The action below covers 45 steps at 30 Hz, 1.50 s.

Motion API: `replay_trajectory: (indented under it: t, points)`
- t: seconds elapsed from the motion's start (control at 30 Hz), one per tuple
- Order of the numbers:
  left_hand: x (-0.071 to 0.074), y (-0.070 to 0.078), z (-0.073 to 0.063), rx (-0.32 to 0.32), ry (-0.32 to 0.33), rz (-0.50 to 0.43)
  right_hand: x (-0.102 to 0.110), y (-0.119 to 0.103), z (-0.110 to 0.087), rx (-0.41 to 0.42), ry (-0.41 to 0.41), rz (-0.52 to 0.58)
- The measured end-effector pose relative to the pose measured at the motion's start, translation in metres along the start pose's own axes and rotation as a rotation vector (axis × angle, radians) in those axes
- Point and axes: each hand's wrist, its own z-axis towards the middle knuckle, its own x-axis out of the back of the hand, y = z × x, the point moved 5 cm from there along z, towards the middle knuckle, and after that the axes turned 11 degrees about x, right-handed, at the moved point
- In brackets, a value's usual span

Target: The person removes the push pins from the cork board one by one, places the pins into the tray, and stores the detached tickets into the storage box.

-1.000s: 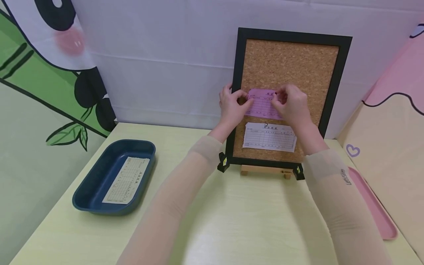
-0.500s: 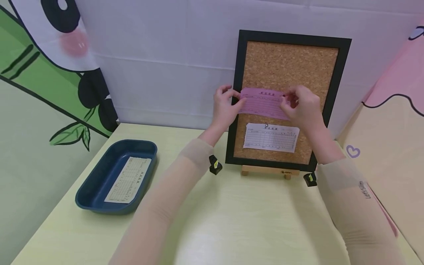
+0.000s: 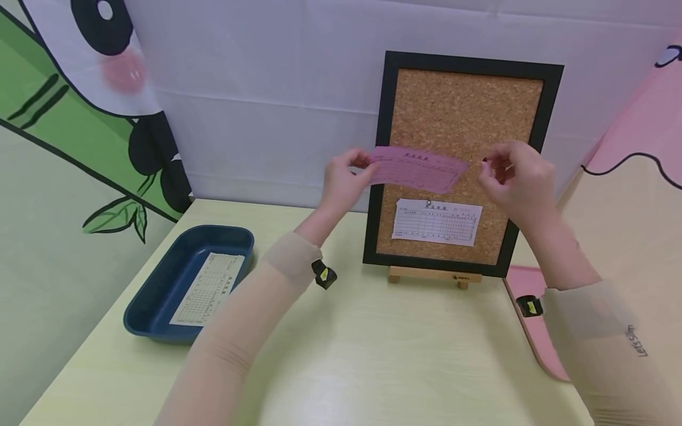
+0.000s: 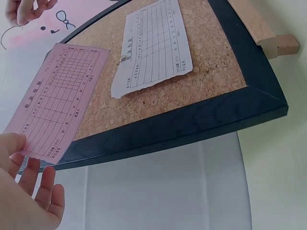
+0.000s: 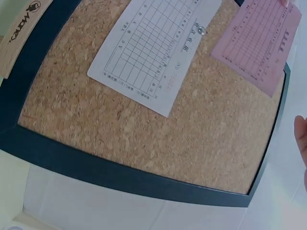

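Between thumb and fingertip my left hand (image 3: 343, 182) pinches the left end of a pink receipt slip (image 3: 418, 170). The slip bows out in front of the cork board (image 3: 469, 112), its right end free. Just right of that end is my right hand (image 3: 521, 177), thumb and finger pinching a small dark red thing (image 3: 485, 159), too small to make out. Below, a white receipt slip (image 3: 437, 223) hangs on the board by a push pin (image 5: 201, 30) at its top edge. The left wrist view shows the pink slip's printed grid facing out.
The black-framed board leans on a small wooden easel (image 3: 434, 274) against the pale cloth backdrop (image 3: 266, 136). A blue tray (image 3: 154, 296) with another white slip (image 3: 208, 290) stands on the table at left. A pink tray (image 3: 538, 331) lies at right, partly behind my right sleeve.
My left hand has drawn the pink slip leftward and away from the board. My right hand has let go of the slip's right side and moved right.
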Motion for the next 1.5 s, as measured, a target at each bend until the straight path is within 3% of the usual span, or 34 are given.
replay_trajectory:
  t: [0.5,0.6,0.83,1.13,1.5]
  points:
    - [0.03,0.013,-0.03,-0.138,-0.008,0.043,0.038,-0.015,-0.013,-0.028,-0.015,-0.022]
    - [0.035,0.015,-0.036,-0.14,-0.013,0.049,0.044,-0.017,-0.016,-0.027,-0.011,-0.028]
    - [0.052,0.018,-0.046,-0.128,-0.009,0.078,0.061,-0.022,-0.024,-0.074,0.084,-0.012]
    - [0.079,0.02,-0.058,-0.112,0.012,0.128,0.081,-0.03,-0.036,-0.107,0.066,-0.026]
    - [0.116,0.019,-0.073,-0.107,0.053,0.187,0.099,-0.019,-0.063,-0.181,-0.009,-0.088]
